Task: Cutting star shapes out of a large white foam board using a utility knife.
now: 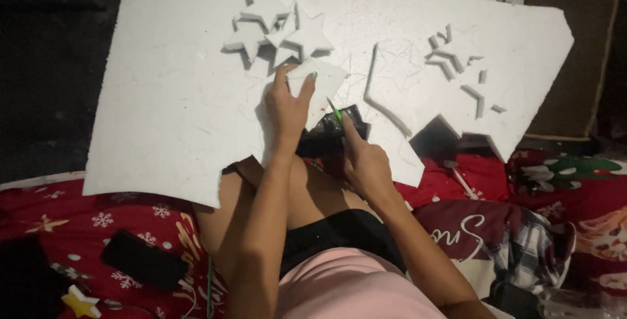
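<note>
My left hand [287, 107] presses flat on a loose white foam piece [320, 80], fingers spread wide over its near edge, pinning it to the big white foam sheet [170, 103] that rests across my lap. My right hand [366, 162] is closed around a green-handled cutter [335, 111], its tip angled up toward that piece, just beside my left thumb. Under the tool the sheet is already cut away into a dark gap.

Beyond my hands lie 2 cut foam stars [277, 35] (stacked, edges overlapping), and to the right a cluster of thin foam strips [457, 58]. Everything sits on a red blanket [78, 221] with snowflakes; a black phone [142, 260] and a small yellow star [80, 303] lie at my left.
</note>
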